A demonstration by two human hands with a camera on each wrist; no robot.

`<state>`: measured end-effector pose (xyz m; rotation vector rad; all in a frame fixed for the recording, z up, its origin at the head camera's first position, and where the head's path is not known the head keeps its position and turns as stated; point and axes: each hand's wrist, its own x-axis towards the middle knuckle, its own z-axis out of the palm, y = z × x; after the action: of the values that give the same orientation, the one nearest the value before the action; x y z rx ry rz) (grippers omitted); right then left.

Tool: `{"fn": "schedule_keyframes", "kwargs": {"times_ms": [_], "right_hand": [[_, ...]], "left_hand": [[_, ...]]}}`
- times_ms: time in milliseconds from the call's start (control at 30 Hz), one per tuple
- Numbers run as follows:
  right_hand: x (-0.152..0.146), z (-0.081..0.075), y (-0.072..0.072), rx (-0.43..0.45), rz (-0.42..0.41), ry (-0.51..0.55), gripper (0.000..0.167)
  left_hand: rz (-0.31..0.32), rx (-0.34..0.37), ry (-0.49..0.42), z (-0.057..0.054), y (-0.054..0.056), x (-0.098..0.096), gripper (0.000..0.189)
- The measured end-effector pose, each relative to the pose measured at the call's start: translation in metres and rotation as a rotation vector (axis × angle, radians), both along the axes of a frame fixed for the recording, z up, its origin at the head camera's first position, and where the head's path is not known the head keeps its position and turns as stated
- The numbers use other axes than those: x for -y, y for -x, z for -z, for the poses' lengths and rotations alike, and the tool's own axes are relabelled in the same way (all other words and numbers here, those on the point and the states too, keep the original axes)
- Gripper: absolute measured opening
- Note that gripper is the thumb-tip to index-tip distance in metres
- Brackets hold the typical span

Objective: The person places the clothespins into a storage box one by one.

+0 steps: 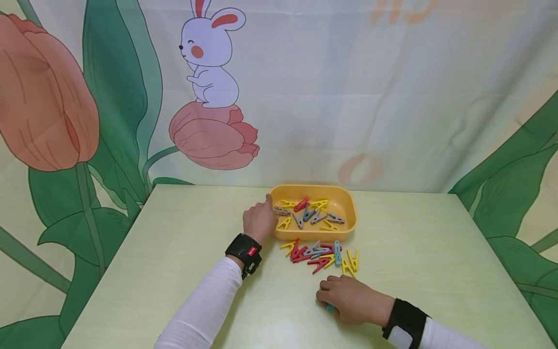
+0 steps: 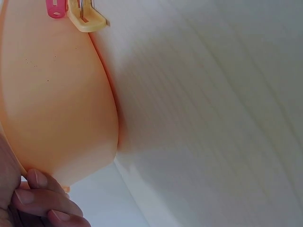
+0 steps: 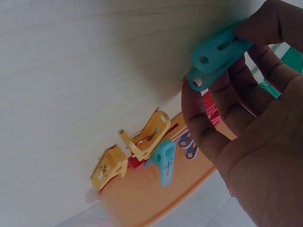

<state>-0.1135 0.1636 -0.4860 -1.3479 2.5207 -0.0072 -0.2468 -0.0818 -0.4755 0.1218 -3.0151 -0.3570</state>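
My left hand (image 1: 260,219) grips the left rim of an orange-yellow plastic basin (image 1: 316,235), its fingers (image 2: 42,198) curled at the basin's wall. Between the thumb and fingers of my right hand (image 1: 350,298) is a teal clothespin (image 3: 220,54), held just above the table in front of the clothespin pile. That pile lies right before the basin: red clothespins (image 1: 320,263), yellow clothespins (image 1: 353,261), grey ones and another teal clothespin (image 1: 337,253). Inside the basin are several yellow, grey and red clothespins (image 1: 301,205).
The pale wood-grain table (image 1: 183,281) carries the basin near its far edge. Behind it hangs a curtain (image 1: 305,97) printed with a rabbit, tulips and leaves.
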Motion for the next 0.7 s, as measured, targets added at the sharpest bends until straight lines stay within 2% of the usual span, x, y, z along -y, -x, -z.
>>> {"fn": "schedule_keyframes", "kwargs": {"times_ms": [200,400,567,700], "right_hand": [[-0.001,-0.01,0.006,-0.013,0.007,0.014,0.025],[-0.001,-0.038,0.016,-0.074,0.045,0.085,0.024],[0.001,-0.06,0.024,-0.149,0.051,0.091,0.025],[0.002,-0.074,0.035,-0.166,0.065,0.12,0.027]], "left_hand": [[0.001,-0.015,0.003,0.0,-0.001,0.0,0.057],[-0.009,-0.018,-0.01,0.001,0.0,-0.001,0.057],[-0.008,-0.027,-0.016,0.001,-0.001,-0.001,0.058],[0.001,-0.041,-0.015,0.001,-0.001,0.0,0.057]]}}
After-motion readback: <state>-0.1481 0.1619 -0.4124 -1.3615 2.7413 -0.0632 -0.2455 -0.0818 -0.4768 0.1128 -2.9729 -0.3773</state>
